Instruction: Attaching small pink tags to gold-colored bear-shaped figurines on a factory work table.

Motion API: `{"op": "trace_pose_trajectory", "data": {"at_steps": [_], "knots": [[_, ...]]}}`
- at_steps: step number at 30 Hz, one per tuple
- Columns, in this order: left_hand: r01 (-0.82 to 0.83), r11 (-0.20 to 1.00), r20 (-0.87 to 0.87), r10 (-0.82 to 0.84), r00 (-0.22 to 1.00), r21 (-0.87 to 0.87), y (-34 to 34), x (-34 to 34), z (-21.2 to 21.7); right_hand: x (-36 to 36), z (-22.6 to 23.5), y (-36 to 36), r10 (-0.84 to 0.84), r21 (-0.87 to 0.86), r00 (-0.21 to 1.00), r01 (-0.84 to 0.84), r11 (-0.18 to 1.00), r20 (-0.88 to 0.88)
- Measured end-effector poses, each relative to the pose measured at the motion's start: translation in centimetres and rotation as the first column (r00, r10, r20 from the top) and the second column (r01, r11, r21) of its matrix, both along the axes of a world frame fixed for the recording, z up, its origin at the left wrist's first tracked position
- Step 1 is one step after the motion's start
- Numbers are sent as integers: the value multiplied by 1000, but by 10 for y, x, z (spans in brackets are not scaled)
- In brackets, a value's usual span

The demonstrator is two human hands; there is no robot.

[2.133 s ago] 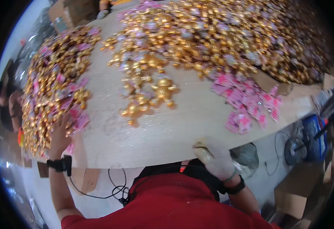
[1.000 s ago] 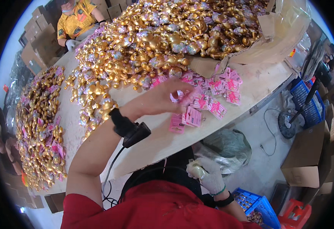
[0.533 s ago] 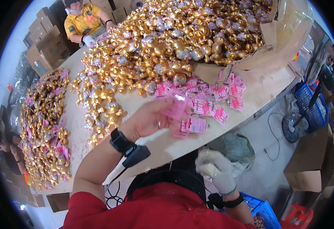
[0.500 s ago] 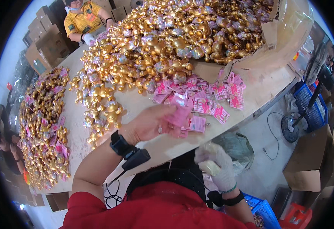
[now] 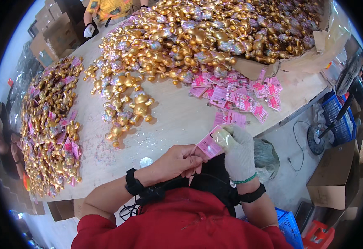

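Note:
My bare left hand (image 5: 177, 162) pinches a small pink printed card (image 5: 208, 146) in front of my body, at the table's near edge. My right hand (image 5: 240, 154), in a white knit glove, is closed at the card's far right corner. A pale yellowish, translucent piece (image 5: 224, 138) shows at its fingers, against the card; what kind of thing it is I cannot make out. Just beyond, more pink cards (image 5: 243, 101) lie in a loose heap on the pale table (image 5: 165, 120). Gold bear-like figurines (image 5: 141, 106) with glittery parts spread from a large pile.
The big figurine pile (image 5: 181, 37) spills from a torn carton (image 5: 250, 68). Another heap of figurines with pink cards (image 5: 51, 133) lies at the left. Across the table stands a person in a yellow shirt (image 5: 111, 9). A fan (image 5: 335, 120), blue crates (image 5: 338, 114) and cartons (image 5: 333, 178) stand right.
My left hand has drawn back from the card heap towards my body with a pink card. My gloved right hand has risen to meet it. The co-worker's gloved hand has moved off the pile.

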State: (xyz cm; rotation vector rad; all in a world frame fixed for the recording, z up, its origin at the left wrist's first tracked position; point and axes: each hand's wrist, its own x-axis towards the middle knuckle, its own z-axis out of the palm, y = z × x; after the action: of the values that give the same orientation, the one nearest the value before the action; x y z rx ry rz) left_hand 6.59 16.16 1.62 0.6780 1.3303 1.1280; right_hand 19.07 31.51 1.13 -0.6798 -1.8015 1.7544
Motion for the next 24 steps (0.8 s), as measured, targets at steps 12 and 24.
{"op": "trace_pose_trajectory", "data": {"at_steps": [12, 24], "knots": [[-102, 987, -254, 130, 958, 120, -53, -9, 9, -1, -6, -50, -66, 532, 997, 33, 846, 44], [-99, 993, -121, 106, 987, 61, -79, -20, 20, 9, -10, -33, 175, 565, 980, -197, 801, 93]]}}
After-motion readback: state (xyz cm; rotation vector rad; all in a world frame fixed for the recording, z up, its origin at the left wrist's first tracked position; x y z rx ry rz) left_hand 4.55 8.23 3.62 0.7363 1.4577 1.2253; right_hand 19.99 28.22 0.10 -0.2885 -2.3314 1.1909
